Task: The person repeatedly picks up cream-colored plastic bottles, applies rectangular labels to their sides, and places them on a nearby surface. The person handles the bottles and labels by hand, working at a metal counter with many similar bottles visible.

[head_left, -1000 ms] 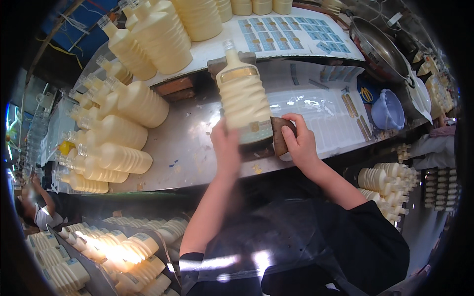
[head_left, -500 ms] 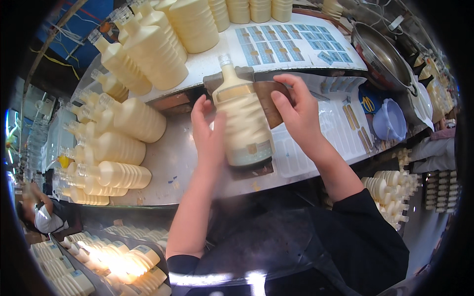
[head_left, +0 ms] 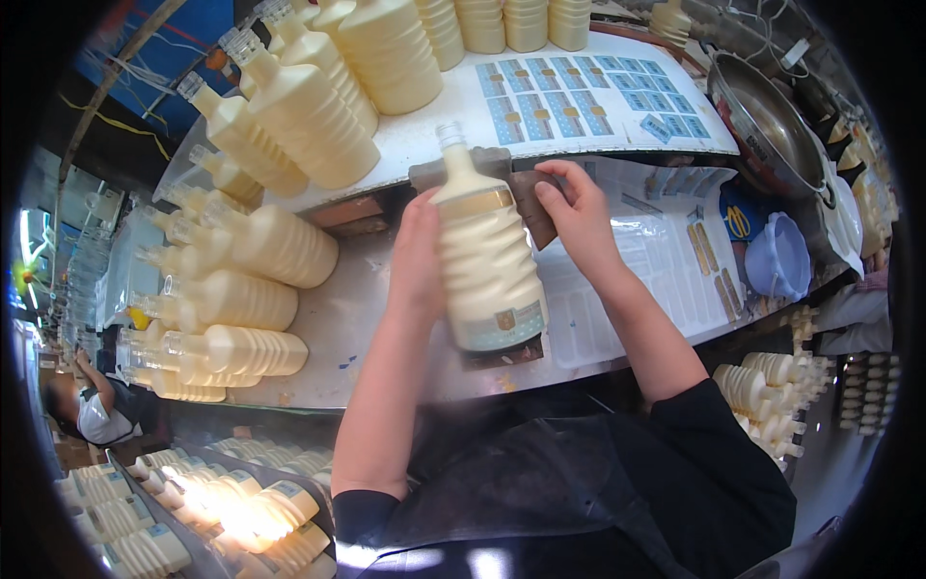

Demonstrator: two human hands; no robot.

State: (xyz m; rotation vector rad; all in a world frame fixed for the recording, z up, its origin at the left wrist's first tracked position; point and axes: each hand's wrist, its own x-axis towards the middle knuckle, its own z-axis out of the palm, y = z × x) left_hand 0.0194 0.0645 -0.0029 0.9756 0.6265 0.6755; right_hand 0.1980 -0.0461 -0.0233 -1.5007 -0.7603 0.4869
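A cream bottle with ribbed sides and a clear threaded neck lies in front of me, neck pointing away, on a dark support. It has a gold strip near its shoulder and a blue-and-white label near its base. My left hand is pressed round the bottle's left side, its fingers partly hidden. Between thumb and fingers, my right hand pinches a flat brown piece, close to the bottle's right shoulder. A grey block lies beneath the neck.
More cream bottles lie at the left and stand on the white shelf beyond. Blue labels lie in rows there. Gold strips lie on a clear sheet beside a lavender bucket and a metal pan. Another person is at far left.
My left hand has closed against the bottle's left side. The bottle, blurred before, now shows sharply. My right hand still holds the brown piece. The whole view has shifted slightly.
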